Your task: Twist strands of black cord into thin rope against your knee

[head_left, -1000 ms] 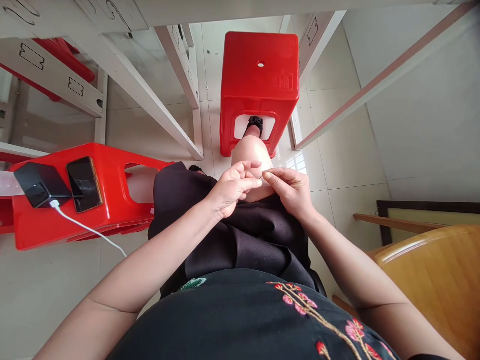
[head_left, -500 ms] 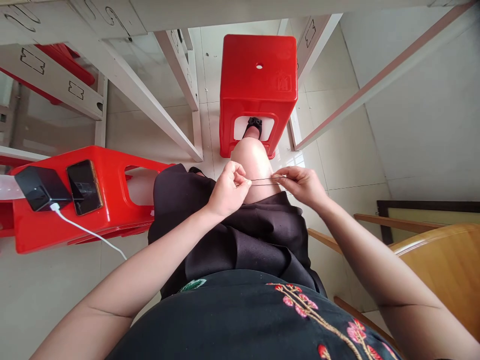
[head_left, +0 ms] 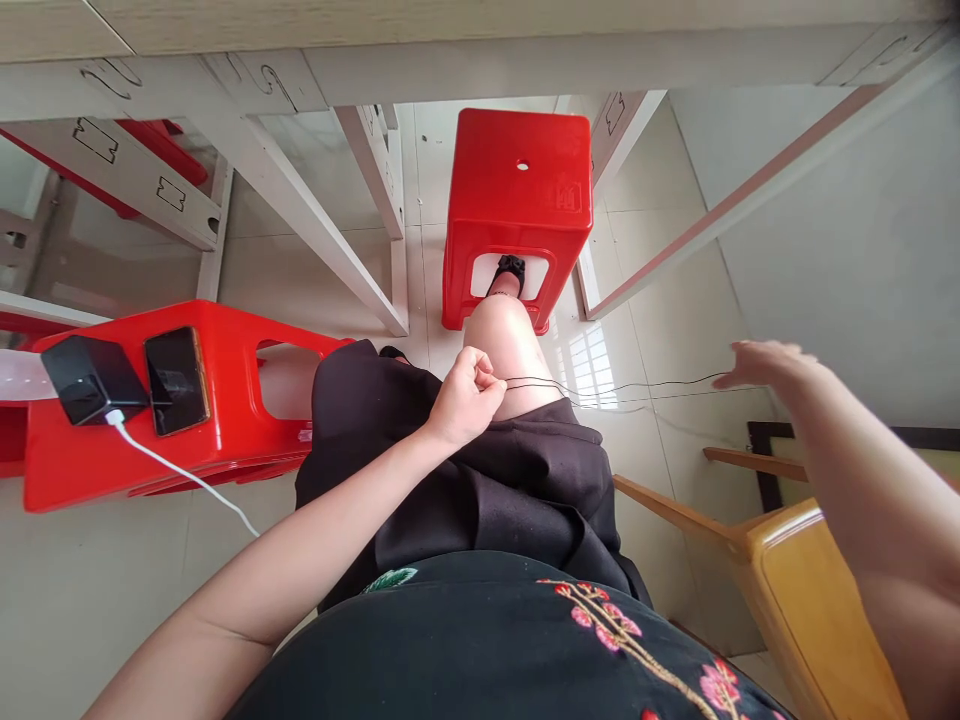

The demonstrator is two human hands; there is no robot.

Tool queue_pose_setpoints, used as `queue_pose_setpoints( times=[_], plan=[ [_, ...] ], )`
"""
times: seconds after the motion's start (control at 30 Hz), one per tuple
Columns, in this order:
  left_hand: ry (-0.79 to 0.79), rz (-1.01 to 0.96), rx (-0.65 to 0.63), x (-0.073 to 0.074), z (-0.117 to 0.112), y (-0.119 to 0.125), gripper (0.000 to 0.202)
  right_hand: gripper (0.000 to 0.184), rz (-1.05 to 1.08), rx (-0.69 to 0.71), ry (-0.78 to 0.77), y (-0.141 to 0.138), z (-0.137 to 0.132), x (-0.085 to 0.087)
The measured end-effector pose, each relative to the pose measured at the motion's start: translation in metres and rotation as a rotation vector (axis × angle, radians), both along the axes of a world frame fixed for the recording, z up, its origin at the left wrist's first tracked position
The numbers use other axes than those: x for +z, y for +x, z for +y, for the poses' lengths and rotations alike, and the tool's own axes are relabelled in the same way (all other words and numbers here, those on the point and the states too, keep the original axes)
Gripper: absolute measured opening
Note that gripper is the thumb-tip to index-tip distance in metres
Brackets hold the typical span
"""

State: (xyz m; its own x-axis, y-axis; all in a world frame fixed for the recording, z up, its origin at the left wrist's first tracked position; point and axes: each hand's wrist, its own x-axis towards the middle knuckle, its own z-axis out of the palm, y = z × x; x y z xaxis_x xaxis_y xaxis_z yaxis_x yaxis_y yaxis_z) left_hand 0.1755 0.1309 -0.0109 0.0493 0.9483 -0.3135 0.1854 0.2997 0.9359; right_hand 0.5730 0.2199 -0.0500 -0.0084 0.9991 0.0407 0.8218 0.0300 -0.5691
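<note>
Just above my bare knee [head_left: 501, 330], my left hand [head_left: 469, 398] is closed in a pinch on a thin dark thread [head_left: 649, 385]. Two strands of it run to the right, slightly slack, with a fainter loose piece beneath. Far out on the right is my right hand [head_left: 769, 365], its thumb and fingers closed on the other end of the thread. Whether a needle is in those fingertips is too small to tell. A dark skirt [head_left: 450, 480] covers my lap below the hands.
A red stool [head_left: 521, 180] stands ahead, under the table [head_left: 480, 30]. On another red stool [head_left: 232, 350] at left lie a phone [head_left: 177, 380] and a black box-like device [head_left: 94, 380] with a white cable [head_left: 180, 465]. A wooden chair [head_left: 817, 580] is at right.
My right hand has moved from beside the left hand far out to the right, drawing the strands longer. My left hand keeps its pinch above the knee. The view has tilted up slightly.
</note>
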Motion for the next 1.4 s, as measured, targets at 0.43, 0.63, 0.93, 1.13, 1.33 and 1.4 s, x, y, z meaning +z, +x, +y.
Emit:
queue_pose_setpoints(
  times=[0.43, 0.63, 0.93, 1.13, 1.33, 1.4],
  plan=[
    [-0.023, -0.085, 0.002, -0.008, 0.003, 0.002, 0.025, 0.05, 0.203, 0.312, 0.119, -0.252, -0.08, 0.076],
    [0.039, -0.041, -0.035, 0.001, 0.002, -0.001, 0.025, 0.05, 0.188, 0.411, -0.003, -0.24, -0.077, 0.036],
    [0.215, 0.126, -0.304, 0.016, -0.009, 0.036, 0.019, 0.038, 0.248, 0.173, -0.558, -0.139, -0.11, 0.007],
    [0.137, 0.281, -0.141, 0.01, -0.005, 0.025, 0.021, 0.045, -0.233, -0.065, -0.294, -0.118, -0.08, 0.03],
    [0.07, 0.14, -0.057, 0.002, -0.005, 0.012, 0.02, 0.06, 0.082, 0.144, -0.053, -0.248, -0.077, 0.046],
    [0.043, 0.05, -0.049, 0.0, -0.007, 0.009, 0.022, 0.063, 0.075, 0.138, -0.166, -0.272, -0.086, 0.035]
  ],
)
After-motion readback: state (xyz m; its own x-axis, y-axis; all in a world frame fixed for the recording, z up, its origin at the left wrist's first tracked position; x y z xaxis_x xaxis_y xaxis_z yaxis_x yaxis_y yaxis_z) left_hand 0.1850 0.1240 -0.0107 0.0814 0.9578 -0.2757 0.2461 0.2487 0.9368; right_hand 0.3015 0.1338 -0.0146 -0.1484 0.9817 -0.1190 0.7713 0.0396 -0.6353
